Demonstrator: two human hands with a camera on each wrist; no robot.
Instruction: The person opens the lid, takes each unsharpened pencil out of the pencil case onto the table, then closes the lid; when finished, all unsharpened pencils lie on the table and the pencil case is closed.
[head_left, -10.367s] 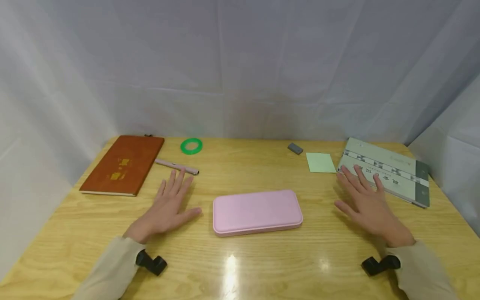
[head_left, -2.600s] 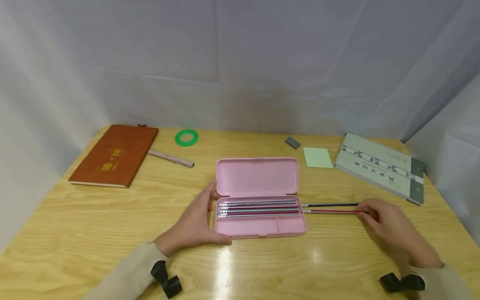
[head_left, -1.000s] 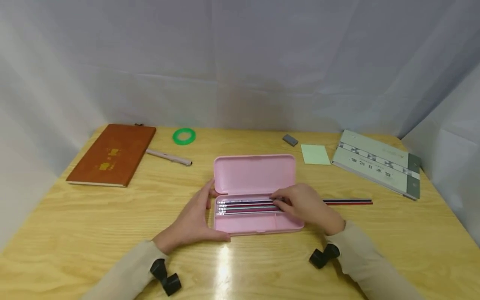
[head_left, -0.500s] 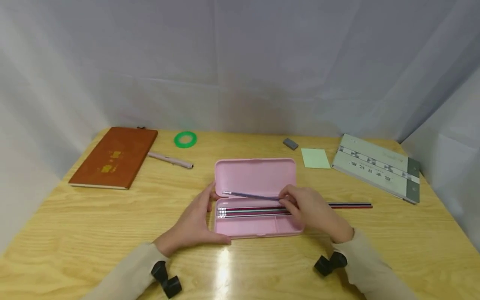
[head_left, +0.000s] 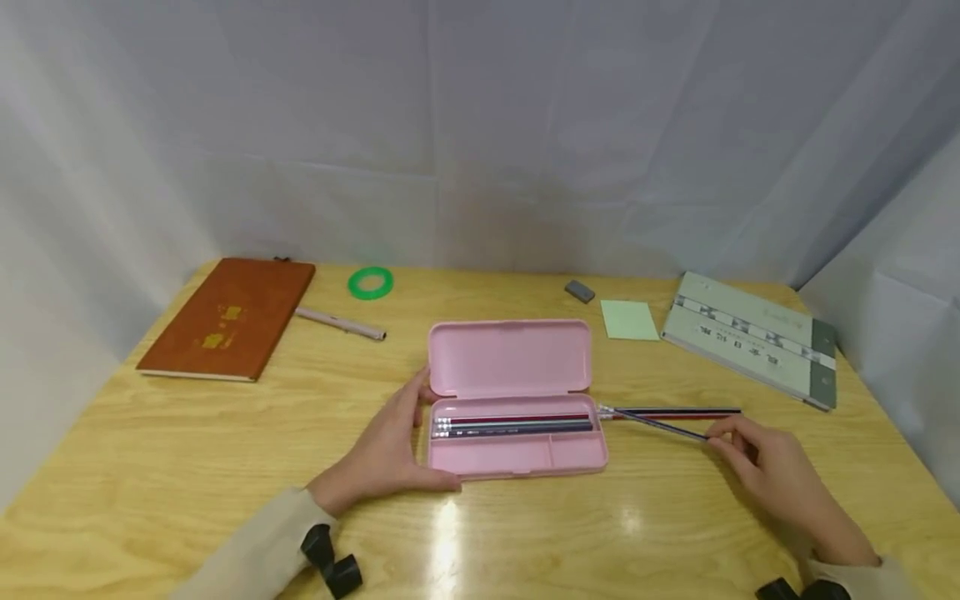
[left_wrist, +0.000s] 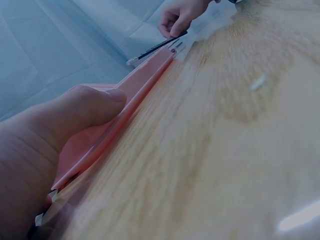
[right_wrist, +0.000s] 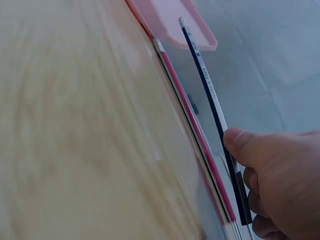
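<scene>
A pink pencil case [head_left: 491,457] lies on the table with its lid raised at the back. Several pencils [head_left: 517,423] sit in its rear compartment, while the front compartments hold nothing. At the case's left end, my left hand [head_left: 382,442] holds it, thumb along the front edge and fingers at the back. My right hand [head_left: 780,475] pinches a dark blue pencil [right_wrist: 205,75] near its far end, to the right of the case. Beneath and behind that pencil, other pencils [head_left: 697,412], one red and one dark, lie on the table, eraser ends towards the case.
A brown notebook [head_left: 228,317], a pale pink pen [head_left: 341,323] and a green tape roll [head_left: 371,283] lie at the back left. Towards the back right are a grey eraser-like block [head_left: 580,291], green sticky notes [head_left: 630,320] and a grey-green notebook [head_left: 750,337].
The case, closed at first, was opened. Pencils came out to its right. Just now my right hand lifted a dark blue pencil from it and carried it right; my left hand stayed.
</scene>
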